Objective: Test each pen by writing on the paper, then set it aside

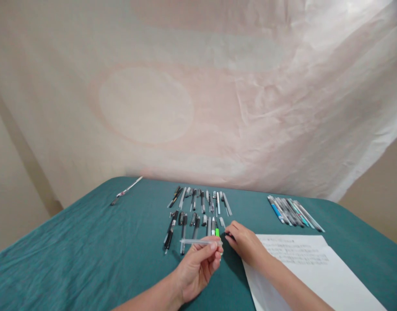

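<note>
The left hand [198, 268] is closest to the viewer, palm turned up. Its thumb and fingertips are pinched shut on a slim, clear plastic pen barrel [200, 242], which it holds level and crosswise just above the cloth. Most of the barrel sticks out past the fingers to that hand's left.

Just to the right, the right hand [245, 242] lies palm down with its fingers curled. Its fingertips are at a small dark piece [230, 236] on the cloth, but it is not possible to tell whether they grip it or only touch it.

Between the two hands and a little beyond them stands a green-tipped pen [217, 232], at the end of a near row of black and grey pens [182, 229]. A far row of similar pens [201, 199] lies behind that. Well beyond the right hand is a fanned cluster of grey and blue pens [294, 211]. A white printed paper sheet [302, 268] lies under the right forearm. Far beyond the left hand lies a lone silvery pen [125, 191].

Everything rests on a soft, slightly rumpled teal cloth [88, 250], and a creased pale fabric backdrop [185, 108] hangs behind it.

The barrel is smooth and thin and is held near one end, so it could probably twist out of the pinch and roll into the near row. The right forearm could also drag the paper out of place.
</note>
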`<act>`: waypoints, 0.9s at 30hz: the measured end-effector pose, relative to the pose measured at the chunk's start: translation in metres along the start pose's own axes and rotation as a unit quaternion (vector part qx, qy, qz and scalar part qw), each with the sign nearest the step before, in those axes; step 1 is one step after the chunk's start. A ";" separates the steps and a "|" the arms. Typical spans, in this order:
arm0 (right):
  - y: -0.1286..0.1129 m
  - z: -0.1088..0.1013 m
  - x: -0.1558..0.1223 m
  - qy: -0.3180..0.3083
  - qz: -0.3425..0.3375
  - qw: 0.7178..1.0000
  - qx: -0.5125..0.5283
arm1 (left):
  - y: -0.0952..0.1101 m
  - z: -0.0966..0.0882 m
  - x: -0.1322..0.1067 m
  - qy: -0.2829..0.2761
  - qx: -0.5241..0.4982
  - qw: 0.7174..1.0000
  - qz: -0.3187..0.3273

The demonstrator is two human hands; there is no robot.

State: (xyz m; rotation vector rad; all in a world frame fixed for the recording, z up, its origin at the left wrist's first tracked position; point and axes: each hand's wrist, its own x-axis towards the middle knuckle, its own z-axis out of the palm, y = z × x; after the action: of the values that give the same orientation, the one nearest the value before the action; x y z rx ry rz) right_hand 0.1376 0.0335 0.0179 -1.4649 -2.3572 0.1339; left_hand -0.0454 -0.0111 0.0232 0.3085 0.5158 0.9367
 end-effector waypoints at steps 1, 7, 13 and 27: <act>0.000 0.000 -0.001 0.004 -0.002 1.000 -0.003 | 0.000 0.000 0.000 -0.004 0.004 1.000 0.000; -0.010 -0.026 -0.010 0.031 -0.021 0.985 0.170 | -0.001 0.001 0.000 -0.025 0.012 1.000 0.007; -0.036 -0.064 -0.020 -0.010 -0.032 0.940 0.338 | -0.001 0.003 -0.001 -0.019 0.004 1.000 0.015; -0.043 -0.055 -0.023 0.017 -0.052 0.956 0.287 | -0.002 0.002 0.001 -0.008 0.031 0.999 0.022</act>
State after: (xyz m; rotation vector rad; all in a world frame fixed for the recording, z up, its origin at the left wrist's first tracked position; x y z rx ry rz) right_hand 0.1298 -0.0124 0.0744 -1.0458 -2.1052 0.6954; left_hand -0.0425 -0.0112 0.0233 0.3842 0.5264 0.9618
